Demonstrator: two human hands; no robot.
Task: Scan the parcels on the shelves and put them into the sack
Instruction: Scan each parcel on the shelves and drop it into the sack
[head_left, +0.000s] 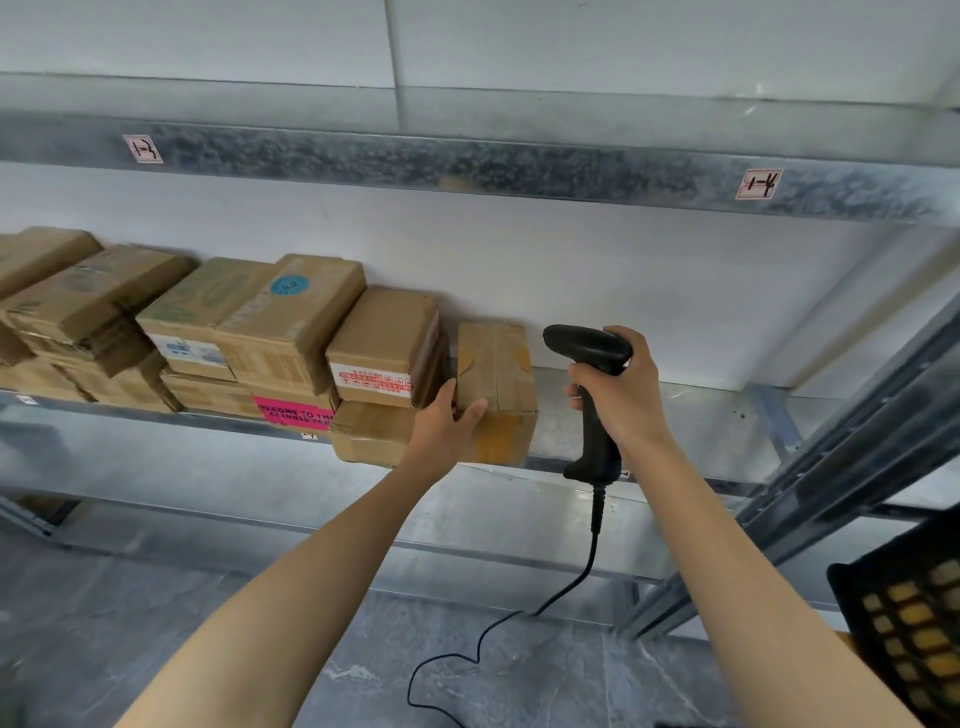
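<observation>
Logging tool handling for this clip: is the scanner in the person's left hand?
No, the right hand grips the black scanner by its handle, while the left hand holds the end parcel on the shelf.

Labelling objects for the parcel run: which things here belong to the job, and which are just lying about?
Job: end parcel, gripped by the left hand; scanner, held in the right hand; stacked parcels; shelf.
Lying about: black crate; shelf labels.
</observation>
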